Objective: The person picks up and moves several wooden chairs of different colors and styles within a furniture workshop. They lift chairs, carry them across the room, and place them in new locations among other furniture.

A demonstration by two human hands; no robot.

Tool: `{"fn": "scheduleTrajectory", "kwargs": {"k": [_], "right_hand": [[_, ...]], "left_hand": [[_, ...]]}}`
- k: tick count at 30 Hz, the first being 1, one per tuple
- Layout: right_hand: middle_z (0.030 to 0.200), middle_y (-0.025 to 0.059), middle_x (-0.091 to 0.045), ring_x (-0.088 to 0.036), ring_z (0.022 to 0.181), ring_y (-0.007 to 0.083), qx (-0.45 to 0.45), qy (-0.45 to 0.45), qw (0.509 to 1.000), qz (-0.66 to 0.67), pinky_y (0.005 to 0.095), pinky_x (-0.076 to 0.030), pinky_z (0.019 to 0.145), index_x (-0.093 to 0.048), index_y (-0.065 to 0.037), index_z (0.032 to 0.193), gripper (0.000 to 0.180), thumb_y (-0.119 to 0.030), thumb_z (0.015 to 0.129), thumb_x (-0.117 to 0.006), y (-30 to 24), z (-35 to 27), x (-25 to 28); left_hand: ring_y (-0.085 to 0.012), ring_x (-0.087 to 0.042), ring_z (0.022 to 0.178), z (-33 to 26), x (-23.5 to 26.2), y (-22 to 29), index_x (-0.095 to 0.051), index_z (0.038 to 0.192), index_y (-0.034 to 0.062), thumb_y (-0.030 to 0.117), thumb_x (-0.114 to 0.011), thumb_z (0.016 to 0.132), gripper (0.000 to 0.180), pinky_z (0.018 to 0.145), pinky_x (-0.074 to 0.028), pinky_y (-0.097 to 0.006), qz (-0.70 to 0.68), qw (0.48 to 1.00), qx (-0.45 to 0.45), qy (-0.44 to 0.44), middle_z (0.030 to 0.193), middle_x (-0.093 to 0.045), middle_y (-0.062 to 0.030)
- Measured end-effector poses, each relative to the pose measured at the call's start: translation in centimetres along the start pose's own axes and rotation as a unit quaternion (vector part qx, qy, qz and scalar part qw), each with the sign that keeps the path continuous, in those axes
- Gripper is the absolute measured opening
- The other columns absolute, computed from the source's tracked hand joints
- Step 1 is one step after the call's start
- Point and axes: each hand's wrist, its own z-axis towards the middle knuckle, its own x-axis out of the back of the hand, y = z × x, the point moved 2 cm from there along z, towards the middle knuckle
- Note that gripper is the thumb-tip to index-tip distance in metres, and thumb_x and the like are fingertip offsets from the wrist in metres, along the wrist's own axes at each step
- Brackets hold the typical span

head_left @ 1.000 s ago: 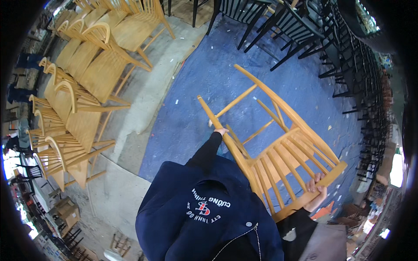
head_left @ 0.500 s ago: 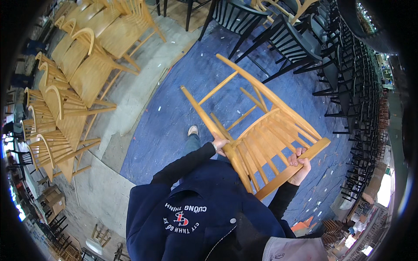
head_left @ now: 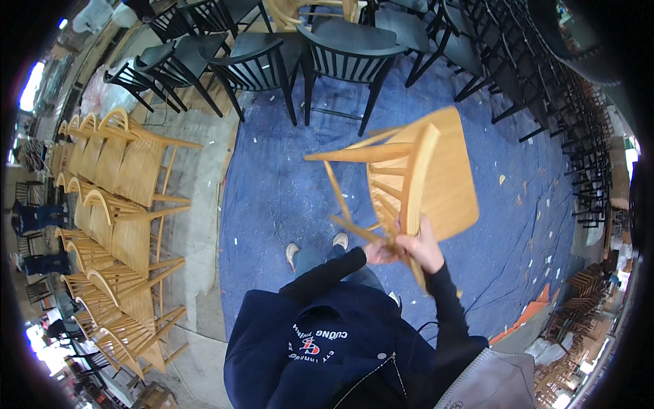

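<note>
I hold a light-wood spindle-back chair (head_left: 451,178) in front of me, tilted, its flat seat turned to the right and its curved back rail facing up at me. My right hand (head_left: 424,247) is closed on the back rail near its lower end. Just left of it, my left hand (head_left: 383,252) grips a part of the chair's frame by the backrest; its fingers are partly hidden. Two legs of the chair point left, and the others are mostly covered by the seat and back.
A blue sheet (head_left: 272,184) covers the floor under my feet. Along the far side stands a row of black spindle-back chairs (head_left: 347,51), with more packed on the right. Light-wood chairs (head_left: 129,273) stand in rows at the left, beside bare concrete (head_left: 204,273).
The chair has been turned, so its seat now shows on the right and its legs point left. My hands have come close together. My view has swung toward the black chairs.
</note>
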Motion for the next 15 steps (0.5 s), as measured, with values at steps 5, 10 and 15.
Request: {"fn": "scheduleTrajectory", "kwargs": {"k": [5, 10, 15], "right_hand": [[0.08, 0.0201, -0.06, -0.061, 0.076, 0.0338, -0.04, -0.087, 0.948, -0.302, 0.0399, -0.047, 0.064, -0.054, 0.001, 0.1, 0.042, -0.01, 0.059, -0.059, 5.4, 7.7, 5.3], [0.083, 0.013, -0.06, -0.06, 0.069, 0.0338, 0.044, 0.171, 0.834, -0.523, 0.0414, -0.049, 0.058, -0.057, -0.005, 0.091, 0.035, -0.015, 0.059, -0.066, 6.1, 8.0, 10.7], [0.086, 0.0081, -0.057, -0.061, 0.067, 0.028, 0.109, 0.208, 0.759, -0.608, 0.0385, -0.049, 0.055, -0.058, -0.008, 0.092, 0.04, -0.024, 0.058, -0.073, 6.7, 10.6, 14.5]], "left_hand": [[-0.0284, -0.056, 0.103, -3.2, -3.3, 12.1, -0.036, 0.129, 0.0083, 0.044, -0.038, 0.091, 0.052, 0.084, -0.049, -0.043, 0.115, 0.951, -0.223, 0.182, 0.12, -0.052, -0.0163], [-0.0254, -0.054, 0.107, -5.1, -12.5, 18.5, -0.019, 0.14, 0.0216, 0.051, -0.036, 0.091, 0.06, 0.084, -0.048, -0.039, 0.204, 0.863, -0.442, 0.135, 0.13, -0.043, -0.0134], [-0.0221, -0.041, 0.116, 2.8, -21.4, 20.1, -0.014, 0.136, 0.0012, -0.001, -0.067, 0.069, 0.085, 0.091, -0.044, -0.034, 0.353, 0.738, -0.553, 0.158, 0.123, -0.039, -0.0128]]}}
